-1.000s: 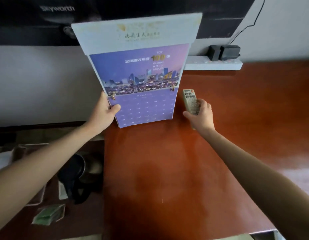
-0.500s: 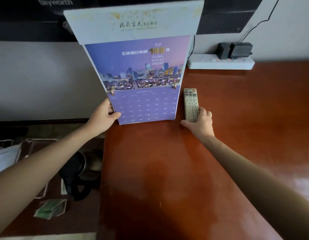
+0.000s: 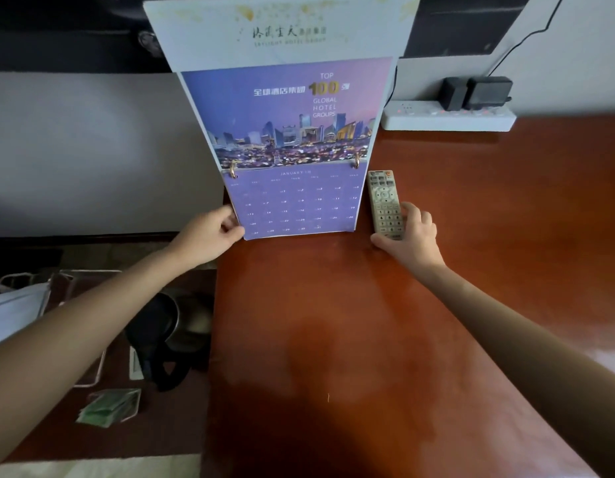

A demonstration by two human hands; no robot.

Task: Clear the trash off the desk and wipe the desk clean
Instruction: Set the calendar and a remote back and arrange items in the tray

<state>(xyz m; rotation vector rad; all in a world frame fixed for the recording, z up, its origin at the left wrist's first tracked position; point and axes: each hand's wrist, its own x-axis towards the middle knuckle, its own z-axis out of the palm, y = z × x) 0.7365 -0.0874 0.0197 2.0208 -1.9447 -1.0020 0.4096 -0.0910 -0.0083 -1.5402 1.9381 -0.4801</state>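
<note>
Red-brown polished wood made up the counter (image 3: 368, 339), and it lay beneath both of our outstretched arms, reaching back to the pale wall. Our left arm ran in from the lower left, over the counter's left edge. Our left hand (image 3: 209, 236) pinched the lower left corner of a purple calendar (image 3: 292, 132), with the thumb on the printed front and the fingers curled behind the sheet. The calendar stood upright near the back of the counter, its bottom edge on or just above the wood; we could not tell which.

Our right arm came in from the lower right. Our right hand (image 3: 413, 239) held the near end of a pale remote (image 3: 383, 205), thumb at the bottom end and fingers curled along its right side. The remote lay flat on the counter just beside the calendar's right edge, buttons up.

A white power strip (image 3: 447, 115) with two black adapters (image 3: 475, 93) plugged in sat against the wall at the back right. Off the left edge, on a lower surface, we saw a dark kettle (image 3: 161, 336) and a green packet (image 3: 109, 407).
</note>
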